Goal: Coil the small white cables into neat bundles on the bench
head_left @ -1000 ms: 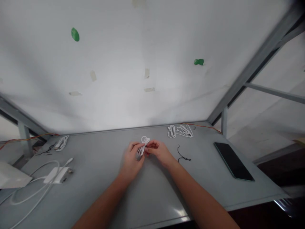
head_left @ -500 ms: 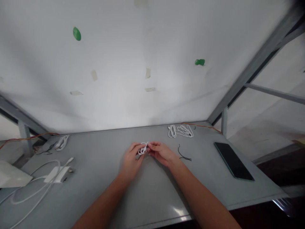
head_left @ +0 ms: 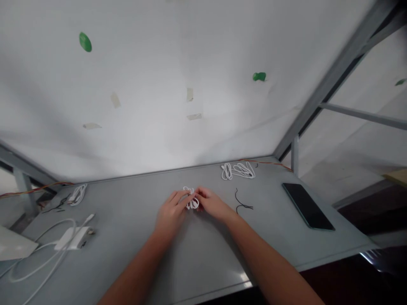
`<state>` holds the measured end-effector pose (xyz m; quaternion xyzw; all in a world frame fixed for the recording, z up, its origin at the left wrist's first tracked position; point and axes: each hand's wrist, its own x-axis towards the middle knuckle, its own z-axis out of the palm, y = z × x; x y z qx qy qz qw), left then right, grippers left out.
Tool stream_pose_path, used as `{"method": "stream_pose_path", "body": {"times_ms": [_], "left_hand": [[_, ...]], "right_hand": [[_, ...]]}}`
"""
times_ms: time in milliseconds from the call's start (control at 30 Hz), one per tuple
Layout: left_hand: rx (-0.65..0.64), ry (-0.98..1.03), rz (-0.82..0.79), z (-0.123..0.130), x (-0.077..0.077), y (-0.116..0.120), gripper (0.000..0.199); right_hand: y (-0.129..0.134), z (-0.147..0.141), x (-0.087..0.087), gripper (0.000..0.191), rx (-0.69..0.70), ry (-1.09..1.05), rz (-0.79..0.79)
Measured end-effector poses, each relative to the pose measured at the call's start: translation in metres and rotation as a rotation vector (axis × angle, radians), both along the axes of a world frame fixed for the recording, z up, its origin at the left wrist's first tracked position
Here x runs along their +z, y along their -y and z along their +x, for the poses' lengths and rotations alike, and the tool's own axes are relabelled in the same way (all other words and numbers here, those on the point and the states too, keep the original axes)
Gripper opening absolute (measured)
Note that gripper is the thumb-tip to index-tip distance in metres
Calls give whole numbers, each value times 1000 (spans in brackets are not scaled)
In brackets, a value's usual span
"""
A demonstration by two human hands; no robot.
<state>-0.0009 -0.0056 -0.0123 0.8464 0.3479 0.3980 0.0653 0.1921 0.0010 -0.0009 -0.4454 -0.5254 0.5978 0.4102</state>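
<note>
Over the middle of the grey table, a small coiled white cable (head_left: 192,204) is pinched between both my hands. My left hand (head_left: 171,210) is closed on the coil's left side, thumb and fingers pressed around it. From the right, my right hand (head_left: 211,203) has its fingertips gathered at the same bundle. A short dark strand, perhaps a twist tie, shows at the middle of the coil; the fingers hide most of it. Thin black twist ties (head_left: 244,206) lie on the table to the right of my right hand.
Two white cable bundles (head_left: 243,170) lie at the back right, another (head_left: 78,195) at the back left. A black-screened phone (head_left: 308,206) rests on the right. A white power adapter (head_left: 73,238) with looped cable sits left, beside a white box-like object (head_left: 15,241). Metal frame posts (head_left: 295,156) flank the table.
The coil has turned in my fingers, its loops now hanging lower between the hands. My right fingertips have closed in on my left thumb. The view has shifted slightly right.
</note>
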Motion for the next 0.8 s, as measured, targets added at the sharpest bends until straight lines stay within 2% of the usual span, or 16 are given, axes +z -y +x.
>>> {"method": "stream_pose_path", "body": {"times_ms": [100,233,367,533,600,667,800], "left_hand": [[-5,-36,20,-2,3,-1,56],[59,-63,61,-3,2,-2,50],[35,-71,89,-4,1,-3,46],[-17,-10,3,-3,5,-5,39],[1,79,-124,1,6,-4,30],[46,221,-334,6,5,-2,21],[78,587,-925,13,1,-2,46]], "right_hand": [[1,-1,0,43,-35,30,51],[0,0,2,44,8,-68,-4],[-1,0,2,42,-22,-118,-14],[3,2,9,24,-39,-46,126],[6,3,13,14,-58,106,244],[10,3,16,11,-76,286,373],[14,2,16,17,-53,482,563]]}}
